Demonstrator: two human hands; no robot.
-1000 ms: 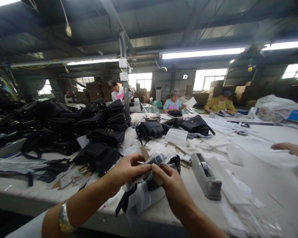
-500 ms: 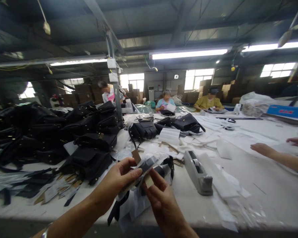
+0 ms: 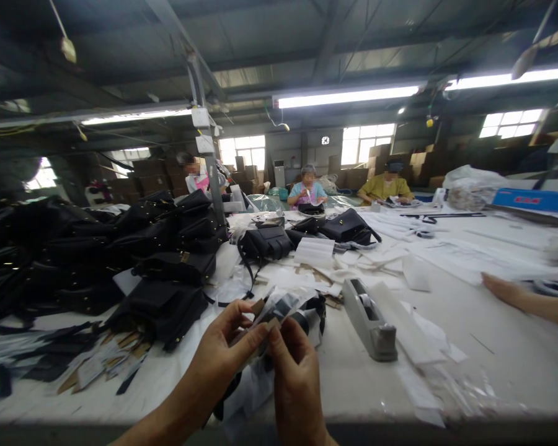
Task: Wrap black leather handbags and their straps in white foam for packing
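Observation:
Over the near edge of the table, my left hand (image 3: 225,347) is closed around a black strap (image 3: 286,305) wrapped in thin white paper or film. A tan piece of card (image 3: 257,306) sticks up beside its fingers. My right hand (image 3: 298,371) pinches a small tan piece (image 3: 273,324), card or tape, against the wrapped strap, and both thumbs meet there. More black strap and white wrapping hang below the hands. The parts inside my fingers are hidden.
To the right stands a grey tape dispenser (image 3: 371,322). Black bags (image 3: 162,297) are heaped at left, with card scraps (image 3: 105,362) before them. White foam sheets (image 3: 314,253) lie beyond. A co-worker's hand (image 3: 504,291) rests at far right; other people sit across the table.
My hands have drawn closer together, and the small tan piece has moved up between the thumbs. At right, the co-worker's hand has shifted slightly. The view has turned a little.

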